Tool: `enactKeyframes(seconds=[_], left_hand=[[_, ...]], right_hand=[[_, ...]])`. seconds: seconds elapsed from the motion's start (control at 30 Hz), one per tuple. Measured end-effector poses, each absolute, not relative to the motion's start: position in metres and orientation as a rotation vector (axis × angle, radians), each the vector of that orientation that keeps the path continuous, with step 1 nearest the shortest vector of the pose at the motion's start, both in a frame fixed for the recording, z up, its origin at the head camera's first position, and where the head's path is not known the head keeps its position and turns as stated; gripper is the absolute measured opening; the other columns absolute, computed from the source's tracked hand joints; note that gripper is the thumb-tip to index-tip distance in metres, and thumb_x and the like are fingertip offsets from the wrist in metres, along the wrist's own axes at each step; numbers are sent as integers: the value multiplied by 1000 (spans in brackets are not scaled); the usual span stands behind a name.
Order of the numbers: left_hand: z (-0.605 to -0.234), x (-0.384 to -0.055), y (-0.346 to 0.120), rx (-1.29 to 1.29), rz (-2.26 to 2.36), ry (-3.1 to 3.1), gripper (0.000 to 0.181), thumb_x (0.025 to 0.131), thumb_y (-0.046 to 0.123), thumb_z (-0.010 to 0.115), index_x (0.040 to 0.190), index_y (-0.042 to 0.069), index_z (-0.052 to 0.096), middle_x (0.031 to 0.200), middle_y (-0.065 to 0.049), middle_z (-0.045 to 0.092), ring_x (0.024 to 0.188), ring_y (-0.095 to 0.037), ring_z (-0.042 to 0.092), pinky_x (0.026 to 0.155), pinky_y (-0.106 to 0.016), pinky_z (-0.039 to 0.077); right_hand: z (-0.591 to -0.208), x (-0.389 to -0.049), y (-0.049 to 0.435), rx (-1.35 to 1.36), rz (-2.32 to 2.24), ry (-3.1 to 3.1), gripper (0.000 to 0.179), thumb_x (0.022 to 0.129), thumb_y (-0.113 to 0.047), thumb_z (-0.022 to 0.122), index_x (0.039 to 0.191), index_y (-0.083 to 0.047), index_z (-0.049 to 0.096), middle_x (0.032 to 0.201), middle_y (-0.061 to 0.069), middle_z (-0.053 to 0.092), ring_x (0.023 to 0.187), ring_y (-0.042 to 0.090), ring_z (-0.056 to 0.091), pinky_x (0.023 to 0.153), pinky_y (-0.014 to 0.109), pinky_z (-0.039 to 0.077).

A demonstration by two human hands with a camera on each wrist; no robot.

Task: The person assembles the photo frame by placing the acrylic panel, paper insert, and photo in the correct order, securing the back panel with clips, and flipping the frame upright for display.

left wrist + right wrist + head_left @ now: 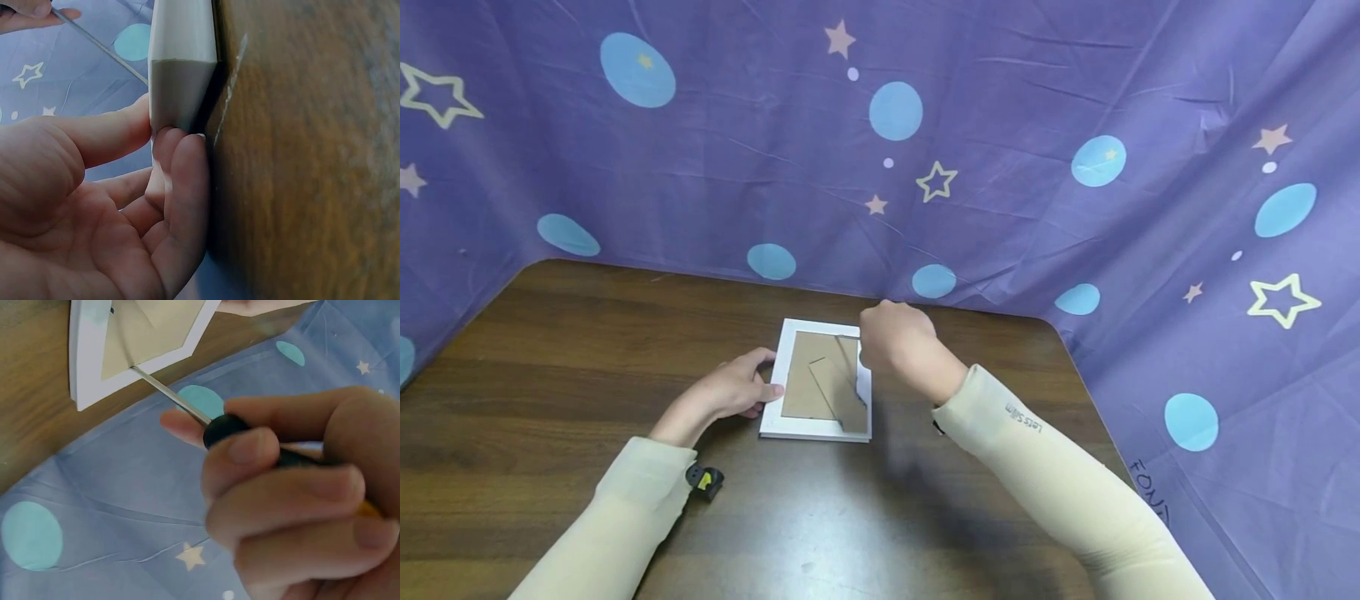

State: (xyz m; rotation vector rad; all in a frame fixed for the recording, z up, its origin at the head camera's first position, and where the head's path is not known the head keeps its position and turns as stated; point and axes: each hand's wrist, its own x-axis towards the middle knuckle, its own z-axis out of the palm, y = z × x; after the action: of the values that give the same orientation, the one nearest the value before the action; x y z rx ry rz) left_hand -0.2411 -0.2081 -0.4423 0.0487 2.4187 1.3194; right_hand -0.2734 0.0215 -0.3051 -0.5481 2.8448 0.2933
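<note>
A white picture frame [812,428] lies on the table with its brown backing board [799,396] and fold-out stand [844,392] facing up. At its left border is my left hand [737,387], the thumb on top and the fingers curled against the side, as the left wrist view shows. My right hand [898,333] is over the frame's far right corner and grips a screwdriver by its dark handle [228,430]. The screwdriver's metal shaft [172,394] slants down, its tip at the inner edge of the white border, where it meets the backing board.
The brown wooden table [587,350] extends around the frame on all sides. A purple cloth [820,142] with stars and blue dots hangs behind it and along both sides. A small black device [705,481] is strapped at the left wrist.
</note>
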Motion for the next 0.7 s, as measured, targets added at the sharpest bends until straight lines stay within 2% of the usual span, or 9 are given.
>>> enactKeyframes(seconds=[0.17, 0.23, 0.3, 0.37, 0.43, 0.5, 0.53, 0.6, 0.7], left_hand=[[-444, -241, -209, 45, 1324, 2416, 69, 103, 11, 69, 158, -8, 32, 82, -12, 59, 73, -21, 59, 68, -33, 62], [-444, -241, -210, 52, 1326, 2419, 69, 103, 11, 69, 158, -8, 32, 81, -12, 59, 72, -20, 59, 67, -33, 62], [-444, -240, -210, 60, 1325, 2427, 69, 103, 11, 69, 157, -9, 32, 81, -12, 58, 71, -20, 59, 67, -33, 62], [-444, -240, -210, 63, 1326, 2432, 69, 102, 10, 70, 157, -9, 33, 82, -12, 58, 72, -21, 59, 67, -34, 62], [-444, -240, -210, 68, 1329, 2432, 70, 102, 10, 70, 157, -9, 32, 82, -12, 58, 72, -21, 59, 67, -35, 62], [-443, -241, -209, 71, 1329, 2433, 70, 102, 10, 70, 157, -9, 32, 82, -12, 58, 72, -21, 59, 67, -35, 62], [-443, -241, -209, 75, 1328, 2433, 70, 102, 11, 70, 157, -10, 32, 82, -12, 58, 72, -21, 59, 67, -35, 62], [-443, -241, -209, 79, 1326, 2434, 69, 102, 11, 70, 157, -10, 32, 82, -12, 58, 72, -21, 59, 67, -35, 62], [-444, -241, -208, 80, 1327, 2434, 69, 102, 10, 70, 157, -10, 32, 81, -12, 58, 72, -21, 59, 67, -35, 62]], right_hand=[[-305, -285, 31, -632, 325, 2619, 22, 94, -10, 53, 76, -12, 65, 91, 8, 71, 63, 15, 62, 54, 28, 51], [-304, -292, 35, -652, 292, 2524, 27, 97, -7, 47, 76, -10, 64, 76, 4, 67, 50, 11, 56, 48, 23, 47], [-303, -296, 39, -650, 241, 2463, 29, 101, -7, 43, 86, -8, 68, 66, 0, 65, 44, 8, 52, 45, 22, 45], [-303, -299, 41, -607, 161, 2439, 35, 105, -9, 40, 117, -6, 73, 61, 0, 65, 41, 8, 50, 44, 22, 44], [-305, -299, 43, -576, 111, 2433, 43, 108, -13, 38, 143, -10, 63, 60, -1, 66, 41, 9, 48, 42, 23, 42], [-308, -297, 43, -582, 122, 2442, 52, 109, -13, 38, 159, -15, 49, 60, -1, 66, 41, 8, 48, 41, 22, 42], [-309, -295, 43, -593, 143, 2450, 55, 109, -12, 38, 163, -17, 44, 61, -1, 66, 41, 9, 48, 41, 22, 42], [-313, -291, 43, -633, 197, 2476, 56, 106, -10, 41, 162, -17, 46, 69, -1, 68, 46, 10, 53, 43, 23, 45], [-321, -280, 43, -712, 277, 2545, 56, 103, -9, 45, 158, -17, 52, 97, 5, 75, 69, 17, 67, 55, 28, 55]])
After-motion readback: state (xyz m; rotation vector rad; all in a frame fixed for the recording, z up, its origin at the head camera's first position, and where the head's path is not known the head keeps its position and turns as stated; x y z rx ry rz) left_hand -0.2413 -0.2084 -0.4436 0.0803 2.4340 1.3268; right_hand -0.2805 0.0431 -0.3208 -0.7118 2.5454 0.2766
